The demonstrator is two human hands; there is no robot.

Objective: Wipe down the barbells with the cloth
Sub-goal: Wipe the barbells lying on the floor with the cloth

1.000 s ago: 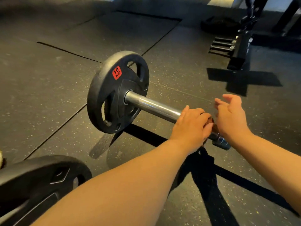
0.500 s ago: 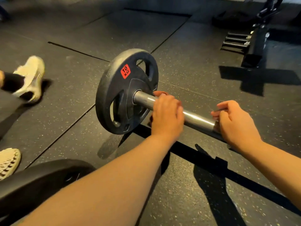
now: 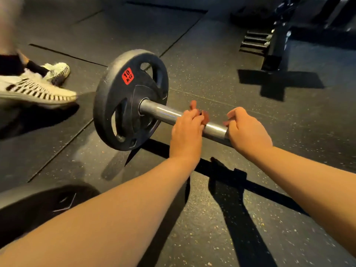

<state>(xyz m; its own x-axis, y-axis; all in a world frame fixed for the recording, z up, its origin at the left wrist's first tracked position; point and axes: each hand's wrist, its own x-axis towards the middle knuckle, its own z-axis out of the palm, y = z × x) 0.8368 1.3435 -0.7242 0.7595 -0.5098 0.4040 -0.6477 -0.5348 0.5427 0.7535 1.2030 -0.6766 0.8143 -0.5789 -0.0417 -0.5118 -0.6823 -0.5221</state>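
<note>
**A:** How will this one handle?

**B:** Heavy and rigid, I'd say. The 10 kg plate (image 3: 131, 99) stands on the rubber floor (image 3: 212, 74), out past the left hand's grip, and the barbell (image 3: 163, 112) runs from its hub back toward the person. The chrome looks smooth and probably slippery. Since the plate can roll, the bar needs steadying while it's rubbed.

**A:** And who's holding what?

**B:** The left hand (image 3: 186, 132) is curled over the bar with the reddish cloth (image 3: 204, 118) wrapped under its fingers; only scraps of it peek out on the far side. A short bare stretch of chrome separates it from the right hand (image 3: 248, 132), which is clenched round the bar's near end. That end is a sensible anchor: it's clear of the wiping path and well apart from the plate.

**A:** What's different from half a second ago?

**B:** Off to the left, another person's shoes (image 3: 38, 87) have stepped closer to the plate. The left hand was up against the plate's hub; it has slid the cloth back toward the right hand's grip, exposing the chrome beside the plate. The right hand hasn't shifted off the end.
</note>
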